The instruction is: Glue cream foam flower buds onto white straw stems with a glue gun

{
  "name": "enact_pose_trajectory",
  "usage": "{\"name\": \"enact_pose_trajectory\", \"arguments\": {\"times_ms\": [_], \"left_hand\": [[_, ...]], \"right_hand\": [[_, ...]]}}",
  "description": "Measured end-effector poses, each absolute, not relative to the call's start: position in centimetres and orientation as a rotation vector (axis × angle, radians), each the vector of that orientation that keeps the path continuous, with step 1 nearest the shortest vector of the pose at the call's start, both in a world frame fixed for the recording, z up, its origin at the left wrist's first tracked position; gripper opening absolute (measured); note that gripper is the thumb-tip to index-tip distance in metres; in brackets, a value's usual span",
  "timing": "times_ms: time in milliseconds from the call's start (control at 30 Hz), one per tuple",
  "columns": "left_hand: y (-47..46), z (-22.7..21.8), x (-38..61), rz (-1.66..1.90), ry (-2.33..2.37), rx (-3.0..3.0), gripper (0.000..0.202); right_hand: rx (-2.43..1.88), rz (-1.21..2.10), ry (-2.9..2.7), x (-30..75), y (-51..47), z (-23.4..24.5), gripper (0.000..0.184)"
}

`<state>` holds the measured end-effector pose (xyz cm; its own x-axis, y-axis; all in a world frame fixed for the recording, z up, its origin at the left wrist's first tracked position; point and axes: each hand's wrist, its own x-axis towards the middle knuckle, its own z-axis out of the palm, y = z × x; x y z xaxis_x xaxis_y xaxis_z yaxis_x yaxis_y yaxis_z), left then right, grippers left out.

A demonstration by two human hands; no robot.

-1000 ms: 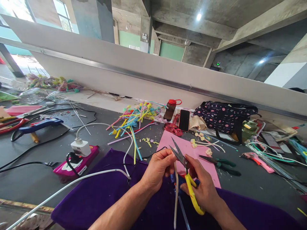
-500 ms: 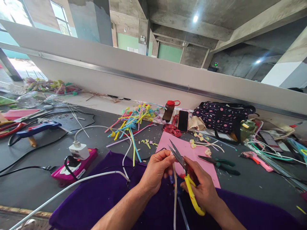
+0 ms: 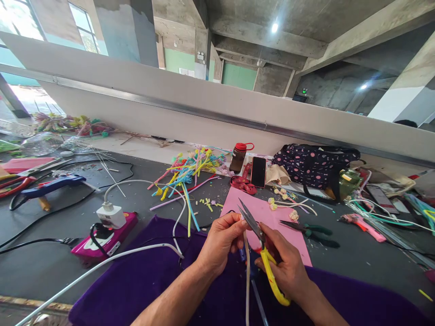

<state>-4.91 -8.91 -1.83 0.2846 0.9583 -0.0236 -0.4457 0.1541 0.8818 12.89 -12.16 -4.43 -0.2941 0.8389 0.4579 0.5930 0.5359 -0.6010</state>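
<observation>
My left hand [image 3: 220, 242] pinches the top end of a white pipe cleaner [image 3: 248, 276] that hangs down over the purple cloth [image 3: 142, 276]. My right hand [image 3: 285, 267] grips yellow-handled scissors [image 3: 261, 253]. Their blades point up and left, and the tips sit right at my left fingertips and the pipe cleaner's top. A pink sheet [image 3: 268, 215] lies just beyond both hands.
Coloured pipe cleaners [image 3: 188, 172] are heaped ahead. A pink power strip [image 3: 103, 233] with a white charger and cables lies left, a blue glue gun [image 3: 47, 186] farther left. Green-handled pliers [image 3: 311, 231], a phone [image 3: 258, 172], a red-capped bottle [image 3: 238, 157] and a dotted bag [image 3: 314, 165] sit right.
The view has shifted slightly. Both hands keep nearly the same pose, the scissors staying at the pipe cleaner's top end.
</observation>
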Motion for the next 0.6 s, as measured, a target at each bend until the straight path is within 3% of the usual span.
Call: {"name": "enact_pose_trajectory", "arguments": {"times_ms": [600], "left_hand": [[-8.53,-1.50,-5.41,1.084,0.725,0.899,0.026]], "right_hand": [[-1.220,0.513,-1.867,13.41,-12.36,-4.06,0.055]]}}
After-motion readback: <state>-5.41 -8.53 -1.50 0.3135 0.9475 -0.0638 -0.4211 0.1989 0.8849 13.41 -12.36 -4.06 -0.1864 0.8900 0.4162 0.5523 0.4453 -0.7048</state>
